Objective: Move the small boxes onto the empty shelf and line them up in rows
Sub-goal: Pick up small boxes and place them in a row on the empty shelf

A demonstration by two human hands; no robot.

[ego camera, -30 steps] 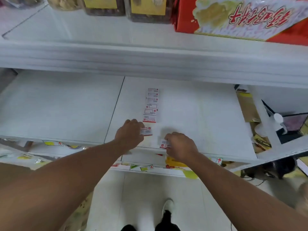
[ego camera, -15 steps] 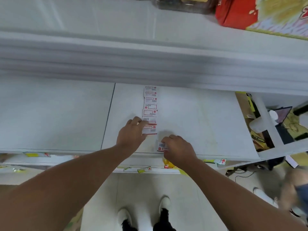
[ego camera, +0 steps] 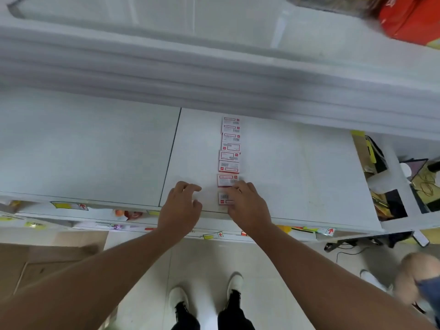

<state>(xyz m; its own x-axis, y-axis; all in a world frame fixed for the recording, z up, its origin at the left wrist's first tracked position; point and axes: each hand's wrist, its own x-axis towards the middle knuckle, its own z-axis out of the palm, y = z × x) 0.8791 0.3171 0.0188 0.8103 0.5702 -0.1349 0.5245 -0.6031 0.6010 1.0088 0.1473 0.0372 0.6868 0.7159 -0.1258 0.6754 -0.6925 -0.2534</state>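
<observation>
A cardboard carton [ego camera: 47, 263] on the floor, left of and below the left arm, is cut off by the frame edge. The left hand [ego camera: 179, 208] rests on the white shelf [ego camera: 95, 151] with fingers loosely spread, holding nothing. Just beside it to the right runs a single file of small boxes [ego camera: 229, 160], white with red edging and barcodes; their print is too blurred to read. The right hand [ego camera: 247, 206] covers the right side of the nearest box [ego camera: 225, 198], fingers curled against it; whether it pinches or only touches cannot be told. Above the hands, the upper shelf edge [ego camera: 214, 79] is smeared by motion. Far right, a red package [ego camera: 412, 17] is cropped.
</observation>
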